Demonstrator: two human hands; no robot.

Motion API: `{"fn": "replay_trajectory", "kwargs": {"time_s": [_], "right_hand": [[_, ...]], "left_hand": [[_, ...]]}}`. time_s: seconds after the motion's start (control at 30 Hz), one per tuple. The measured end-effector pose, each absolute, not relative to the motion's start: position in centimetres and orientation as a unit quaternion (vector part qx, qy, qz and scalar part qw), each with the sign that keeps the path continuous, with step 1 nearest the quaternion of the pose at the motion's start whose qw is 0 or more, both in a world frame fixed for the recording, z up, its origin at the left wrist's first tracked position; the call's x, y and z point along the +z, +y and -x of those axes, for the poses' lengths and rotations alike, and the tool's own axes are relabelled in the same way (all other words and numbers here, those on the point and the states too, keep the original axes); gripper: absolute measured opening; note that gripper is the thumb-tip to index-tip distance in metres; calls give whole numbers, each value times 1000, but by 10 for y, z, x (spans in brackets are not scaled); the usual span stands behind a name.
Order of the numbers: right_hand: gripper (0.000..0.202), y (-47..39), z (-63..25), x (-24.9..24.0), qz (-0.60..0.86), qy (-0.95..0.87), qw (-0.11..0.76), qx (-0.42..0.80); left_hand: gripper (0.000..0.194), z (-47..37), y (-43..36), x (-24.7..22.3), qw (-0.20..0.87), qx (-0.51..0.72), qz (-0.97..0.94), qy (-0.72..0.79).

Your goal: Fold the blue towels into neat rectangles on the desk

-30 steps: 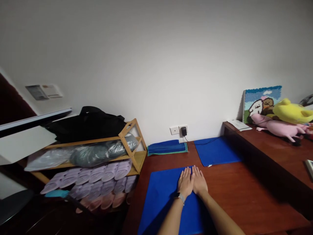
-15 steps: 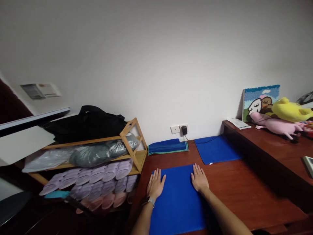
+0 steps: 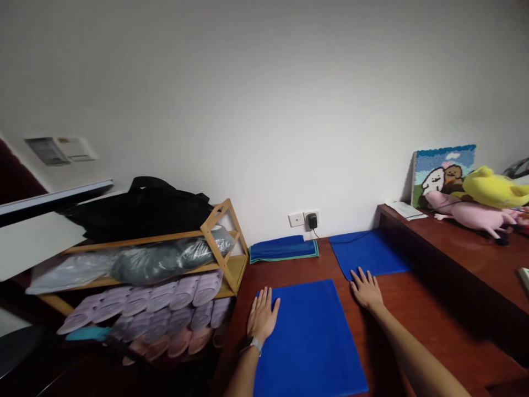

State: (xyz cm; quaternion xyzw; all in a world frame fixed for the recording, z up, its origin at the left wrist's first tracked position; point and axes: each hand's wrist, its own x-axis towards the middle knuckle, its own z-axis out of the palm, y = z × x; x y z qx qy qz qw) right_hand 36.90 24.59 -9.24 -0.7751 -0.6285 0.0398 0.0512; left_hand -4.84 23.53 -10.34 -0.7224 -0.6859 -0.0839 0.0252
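Note:
A blue cloth [image 3: 309,336] lies spread out on the reddish-brown wooden table [image 3: 413,320]. Flat on its far left corner rests my left hand [image 3: 263,315], fingers stretched forward and a watch on the wrist. My right hand [image 3: 366,289] is open to the right of this cloth, its fingertips at the near left corner of a second flat blue cloth [image 3: 372,253]. Against the wall lies a folded blue cloth [image 3: 284,249] with a green edge. Neither hand grips anything.
On the left, a wooden rack [image 3: 235,270] holds a black bag [image 3: 149,212], plastic-wrapped things and several purple slippers [image 3: 182,292]. A black plug [image 3: 312,221] with a cable sits in the wall socket. Plush toys [image 3: 491,187] and a dog picture [image 3: 444,173] stand on the raised right surface.
My right hand has moved right, off the near blue cloth and towards the second one. My left hand stays on its corner. The view has shifted slightly.

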Motion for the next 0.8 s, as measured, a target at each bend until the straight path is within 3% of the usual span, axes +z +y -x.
{"fn": "replay_trajectory", "kwargs": {"time_s": [0.27, 0.57, 0.8], "right_hand": [[64, 224, -362, -95, 772, -630, 46, 66], [68, 131, -329, -117, 761, -642, 78, 45], [66, 46, -291, -143, 758, -636, 142, 9]], "left_hand": [[72, 62, 242, -105, 10, -76, 734, -675], [72, 86, 250, -89, -10, -56, 733, -678], [63, 86, 185, -72, 17, -110, 785, -610]]}}
